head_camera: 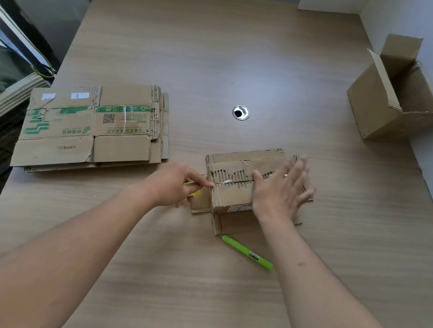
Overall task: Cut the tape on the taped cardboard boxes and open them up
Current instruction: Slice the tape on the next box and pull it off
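Observation:
A small worn cardboard box (233, 192) lies in front of me, with clear tape along its torn top seam. My left hand (178, 185) grips a yellow cutter (193, 192) at the left end of that seam. Only a bit of the cutter shows under my fingers. My right hand (280, 190) lies flat on the box's top with fingers spread, pressing it down. A green cutter (247, 252) lies loose on the table just in front of the box.
A stack of flattened cardboard boxes (90, 129) lies at the left of the wooden table (221, 57). An opened upright box (393, 94) stands at the far right. A metal cable hole (241, 112) sits mid-table. A window frame borders the left edge.

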Available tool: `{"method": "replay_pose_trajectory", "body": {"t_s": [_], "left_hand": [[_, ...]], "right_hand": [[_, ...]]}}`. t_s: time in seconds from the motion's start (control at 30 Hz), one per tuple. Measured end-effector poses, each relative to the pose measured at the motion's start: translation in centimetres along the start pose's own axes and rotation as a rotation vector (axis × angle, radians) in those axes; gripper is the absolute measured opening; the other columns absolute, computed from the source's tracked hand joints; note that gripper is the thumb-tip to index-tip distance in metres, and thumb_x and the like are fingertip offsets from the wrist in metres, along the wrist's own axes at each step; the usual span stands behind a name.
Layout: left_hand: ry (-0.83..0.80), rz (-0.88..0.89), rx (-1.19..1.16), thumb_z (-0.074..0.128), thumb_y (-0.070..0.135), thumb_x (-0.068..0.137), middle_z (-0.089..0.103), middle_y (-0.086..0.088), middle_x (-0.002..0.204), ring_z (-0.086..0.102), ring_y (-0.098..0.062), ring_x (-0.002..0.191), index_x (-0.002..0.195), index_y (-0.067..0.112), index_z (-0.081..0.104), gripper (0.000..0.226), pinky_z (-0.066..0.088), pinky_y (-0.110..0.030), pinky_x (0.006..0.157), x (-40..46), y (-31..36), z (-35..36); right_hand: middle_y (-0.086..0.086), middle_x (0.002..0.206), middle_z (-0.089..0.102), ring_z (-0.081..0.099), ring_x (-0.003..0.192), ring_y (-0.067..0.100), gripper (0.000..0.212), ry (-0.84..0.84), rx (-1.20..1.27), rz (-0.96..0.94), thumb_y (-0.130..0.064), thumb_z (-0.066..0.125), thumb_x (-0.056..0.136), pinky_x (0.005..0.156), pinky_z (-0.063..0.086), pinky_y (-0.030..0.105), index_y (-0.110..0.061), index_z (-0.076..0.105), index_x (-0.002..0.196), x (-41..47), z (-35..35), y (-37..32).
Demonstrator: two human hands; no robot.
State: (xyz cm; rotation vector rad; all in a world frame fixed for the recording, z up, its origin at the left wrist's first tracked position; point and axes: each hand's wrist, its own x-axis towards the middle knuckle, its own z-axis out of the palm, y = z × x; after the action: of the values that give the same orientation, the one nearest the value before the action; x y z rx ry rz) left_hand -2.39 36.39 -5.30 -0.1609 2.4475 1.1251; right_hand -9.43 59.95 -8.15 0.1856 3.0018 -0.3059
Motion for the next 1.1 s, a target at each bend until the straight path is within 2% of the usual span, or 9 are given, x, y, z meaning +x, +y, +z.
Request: {"method": "replay_pose_trajectory", "body": {"t_s": [0.07,0.13,0.2,0.37,0.57,0.67,0.83,0.97,1.1], "left_hand": [[0.012,-0.002,-0.002,0.064,0.023,0.103,0.076,0.006,0.075,0.068,-0.027,0.051,0.113,0.042,0.078,0.025,0.061,-0.038,0.058,0.2,0.3,0.4],[0.021,-0.009,-0.01,0.065,0.021,0.102,0.077,0.005,0.076,0.069,-0.03,0.054,0.114,0.037,0.079,0.024,0.06,-0.037,0.056,0.3,0.6,0.7],[0.032,-0.014,-0.027,0.065,0.021,0.102,0.077,0.003,0.076,0.068,-0.031,0.053,0.114,0.035,0.078,0.022,0.059,-0.032,0.055,0.0,0.7,0.8],[0.176,-0.005,-0.222,0.075,0.03,0.095,0.071,-0.005,0.062,0.059,-0.022,0.047,0.102,0.029,0.082,0.01,0.054,-0.032,0.053,-0.9,-0.4,1.1],[0.238,0.001,0.058,0.072,0.052,0.092,0.067,0.003,0.054,0.056,-0.001,0.042,0.102,0.043,0.08,0.016,0.052,-0.028,0.057,-1.1,-0.7,0.8],[0.187,-0.005,-0.034,0.071,0.047,0.095,0.069,0.001,0.058,0.052,-0.005,0.04,0.105,0.039,0.08,0.016,0.049,-0.027,0.052,-1.4,-0.4,0.4],[0.106,0.037,-0.123,0.064,0.012,0.1,0.074,-0.004,0.074,0.059,-0.003,0.053,0.117,0.028,0.078,0.028,0.05,-0.019,0.059,-3.1,-1.0,-0.1],[0.134,0.038,-0.08,0.069,0.019,0.099,0.073,0.0,0.071,0.054,-0.006,0.049,0.109,0.03,0.08,0.019,0.051,-0.023,0.057,-3.1,-1.4,0.6],[0.148,0.013,-0.022,0.067,0.023,0.1,0.074,0.002,0.073,0.055,0.001,0.049,0.109,0.026,0.08,0.016,0.047,-0.017,0.056,-2.8,-1.3,1.1]], "right_hand": [[0.012,0.172,-0.007,-0.006,0.159,0.027,0.082,-0.028,0.064,-0.152,-0.059,0.034,0.103,0.125,0.006,0.059,-0.008,0.01,0.163,-1.2,0.3,-2.0],[0.011,0.17,-0.018,-0.019,0.157,0.025,0.091,-0.162,0.107,-0.25,-0.07,0.029,0.1,0.126,-0.008,0.056,-0.014,-0.003,0.164,-2.4,1.2,-3.1],[0.01,0.167,-0.029,-0.032,0.152,0.024,0.103,-0.248,0.053,-0.269,-0.083,0.024,0.093,0.122,-0.018,0.054,-0.017,-0.014,0.162,-2.8,2.0,-3.2],[0.01,0.164,-0.036,-0.036,0.15,0.024,0.109,-0.291,-0.001,-0.28,-0.089,0.017,0.086,0.122,-0.019,0.055,-0.019,-0.021,0.161,-2.3,1.7,-2.9],[0.01,0.164,-0.035,-0.035,0.151,0.024,0.11,-0.301,-0.004,-0.284,-0.089,0.019,0.086,0.122,-0.017,0.055,-0.019,-0.021,0.161,-2.1,1.7,-2.9],[0.01,0.165,-0.034,-0.034,0.151,0.024,0.111,-0.293,0.006,-0.298,-0.09,0.016,0.084,0.122,-0.017,0.055,-0.019,-0.02,0.161,-2.1,1.9,-2.7],[0.009,0.166,-0.032,-0.033,0.152,0.022,0.112,-0.301,0.05,-0.333,-0.088,0.028,0.086,0.122,-0.018,0.054,-0.02,-0.016,0.162,-1.6,1.6,-1.8],[0.009,0.166,-0.032,-0.033,0.152,0.023,0.112,-0.293,0.042,-0.347,-0.089,0.028,0.086,0.123,-0.018,0.054,-0.019,-0.016,0.162,-1.6,1.8,-1.6],[0.01,0.166,-0.031,-0.033,0.152,0.024,0.111,-0.266,0.033,-0.344,-0.088,0.026,0.087,0.123,-0.017,0.056,-0.018,-0.015,0.162,-1.8,2.1,-1.8]]}}
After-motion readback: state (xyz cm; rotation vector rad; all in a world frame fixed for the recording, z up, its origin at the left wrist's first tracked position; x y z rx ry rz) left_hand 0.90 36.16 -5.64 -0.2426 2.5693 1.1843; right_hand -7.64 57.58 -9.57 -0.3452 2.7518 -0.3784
